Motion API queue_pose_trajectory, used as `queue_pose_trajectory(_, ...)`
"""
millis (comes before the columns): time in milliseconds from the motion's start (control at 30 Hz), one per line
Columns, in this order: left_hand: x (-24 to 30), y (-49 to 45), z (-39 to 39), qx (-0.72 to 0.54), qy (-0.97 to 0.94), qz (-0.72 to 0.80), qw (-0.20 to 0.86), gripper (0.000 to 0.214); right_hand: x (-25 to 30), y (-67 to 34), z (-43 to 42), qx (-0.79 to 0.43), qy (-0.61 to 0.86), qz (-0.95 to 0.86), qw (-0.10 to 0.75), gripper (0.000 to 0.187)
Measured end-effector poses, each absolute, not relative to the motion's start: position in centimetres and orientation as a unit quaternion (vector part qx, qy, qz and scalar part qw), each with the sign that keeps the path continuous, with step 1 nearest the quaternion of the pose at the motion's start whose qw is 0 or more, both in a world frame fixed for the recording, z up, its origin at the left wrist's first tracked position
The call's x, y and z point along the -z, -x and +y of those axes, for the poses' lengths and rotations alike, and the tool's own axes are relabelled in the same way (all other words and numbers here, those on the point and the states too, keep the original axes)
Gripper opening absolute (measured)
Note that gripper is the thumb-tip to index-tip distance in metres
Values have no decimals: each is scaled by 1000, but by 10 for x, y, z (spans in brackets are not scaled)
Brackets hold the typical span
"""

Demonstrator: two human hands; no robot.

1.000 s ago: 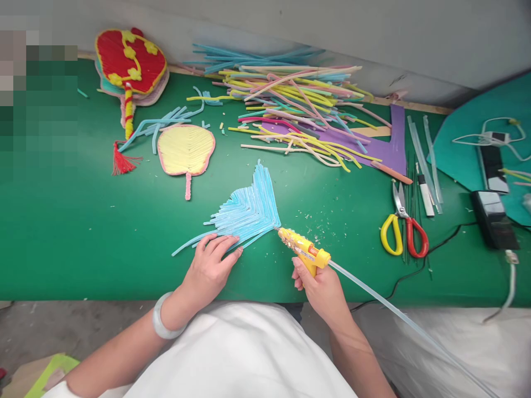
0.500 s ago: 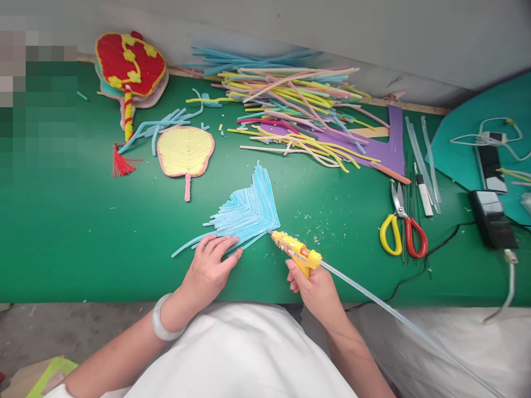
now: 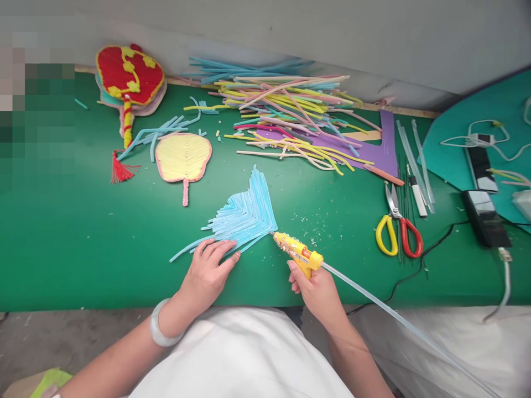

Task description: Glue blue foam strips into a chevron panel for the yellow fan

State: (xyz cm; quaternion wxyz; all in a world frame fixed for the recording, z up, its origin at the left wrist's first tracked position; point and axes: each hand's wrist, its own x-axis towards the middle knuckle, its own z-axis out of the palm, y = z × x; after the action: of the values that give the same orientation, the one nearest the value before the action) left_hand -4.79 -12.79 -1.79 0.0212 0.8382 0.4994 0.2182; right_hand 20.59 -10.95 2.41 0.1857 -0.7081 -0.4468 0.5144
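A light blue fan-shaped piece (image 3: 244, 218) made of glued pipe-cleaner strips lies on the green table (image 3: 83, 237). My left hand (image 3: 207, 273) rests flat on its near edge, fingers stretched out over the loose strip ends. My right hand (image 3: 317, 287) is wrapped round the handle of a yellow glue gun (image 3: 296, 251), whose nozzle touches the piece's lower right corner. A long clear glue stick (image 3: 394, 320) runs from the back of the gun toward the lower right.
A yellow leaf-shaped fan (image 3: 183, 157) and a red fan with tassel (image 3: 128, 74) lie at the back left. A heap of coloured strips (image 3: 286, 110) covers the back middle. Scissors (image 3: 396, 226), glue sticks (image 3: 415, 160) and a black adapter (image 3: 483, 215) lie to the right.
The glue gun has shifted slightly left and nearer along the blue piece's lower edge. My left hand stays pressed on the piece. The view has tilted a little.
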Motion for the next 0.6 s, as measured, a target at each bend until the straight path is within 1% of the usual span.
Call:
queue_pose_trajectory(200,18,49,-128,-224,-839,496,17,26,-25,-215,-108,-526,706,-422,216,65)
queue_pose_trajectory(367,18,49,-126,-240,-838,491,10,26,-23,-242,-85,-545,672,-386,320,57)
queue_pose_trajectory(467,18,48,-125,-243,-839,487,4,25,-19,-265,-53,-512,678,-385,360,56)
queue_pose_trajectory(600,17,48,-124,-247,-841,482,-6,22,-10,-291,-5,-445,716,-390,370,57)
